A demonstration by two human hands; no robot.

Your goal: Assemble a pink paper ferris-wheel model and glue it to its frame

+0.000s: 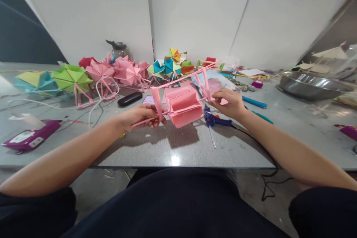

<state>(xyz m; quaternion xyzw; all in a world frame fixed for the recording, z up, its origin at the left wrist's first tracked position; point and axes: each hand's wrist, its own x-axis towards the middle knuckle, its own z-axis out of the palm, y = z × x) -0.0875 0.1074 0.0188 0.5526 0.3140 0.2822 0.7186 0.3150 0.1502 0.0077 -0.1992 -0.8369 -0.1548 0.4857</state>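
Note:
A pink folded-paper wheel (184, 107) hangs on a pink rod inside a pink paper frame (178, 81), raised over the front of the table. My left hand (146, 116) is closed round the rod and the frame's left leg. At the other end, my right hand (227, 102) pinches the frame near the foot of its right leg. Just below and left of my right hand lies a blue glue gun (217, 119), with a clear glue stick (212, 137) beside it.
Pink (100, 70), green (71, 77) and multicoloured paper wheels line the back left and middle of the grey table (178, 156). A purple power strip (32, 135) lies left, a black case (129, 99) behind my left hand, a steel basin (315, 85) right. A black cord trails right.

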